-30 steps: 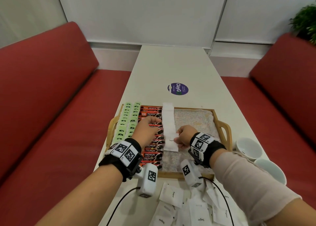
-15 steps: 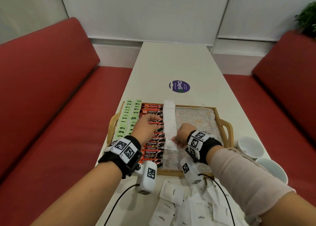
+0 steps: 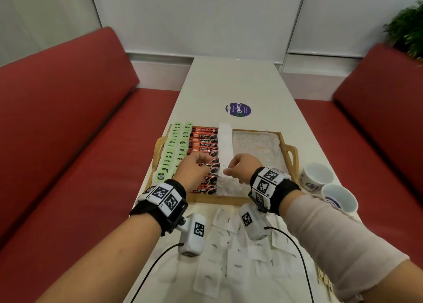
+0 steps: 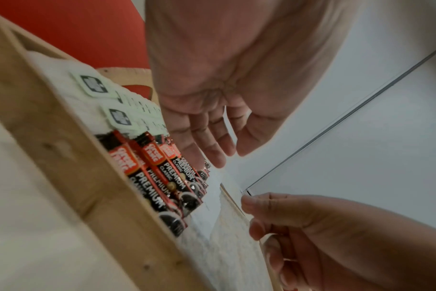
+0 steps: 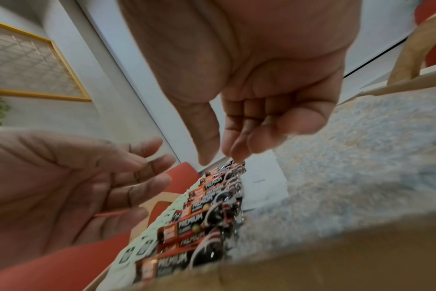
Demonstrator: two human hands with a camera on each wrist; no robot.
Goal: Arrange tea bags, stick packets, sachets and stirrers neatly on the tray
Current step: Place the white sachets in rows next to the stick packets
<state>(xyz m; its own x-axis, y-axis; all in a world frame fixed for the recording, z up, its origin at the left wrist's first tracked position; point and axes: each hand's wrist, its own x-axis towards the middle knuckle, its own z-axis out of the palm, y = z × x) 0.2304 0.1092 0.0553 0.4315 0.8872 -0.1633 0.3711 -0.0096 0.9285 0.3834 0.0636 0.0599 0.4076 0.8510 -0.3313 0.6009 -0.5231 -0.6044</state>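
Observation:
A wooden tray (image 3: 283, 142) holds two columns of green tea bags (image 3: 174, 147), a column of red-and-black stick packets (image 3: 203, 140) and a column of white sachets (image 3: 225, 142). My left hand (image 3: 206, 159) hovers over the stick packets with relaxed fingers (image 4: 212, 137), holding nothing. My right hand (image 3: 229, 170) hangs just above the nearest sachet (image 5: 264, 181). Its thumb and forefinger point down with a gap between them, and nothing is held. That sachet lies flat on the tray's cloth liner.
Loose white sugar sachets (image 3: 238, 263) lie scattered on the table in front of the tray. Two white cups (image 3: 317, 174) stand to the tray's right. Tan sticks (image 3: 325, 279) show at the table's right edge. Red benches flank the table, and the right half of the tray liner (image 3: 256, 147) is bare.
My right hand was pinching the nearest sachet at the column's end; it has let go and lifted slightly. The left hand stayed over the stick packets.

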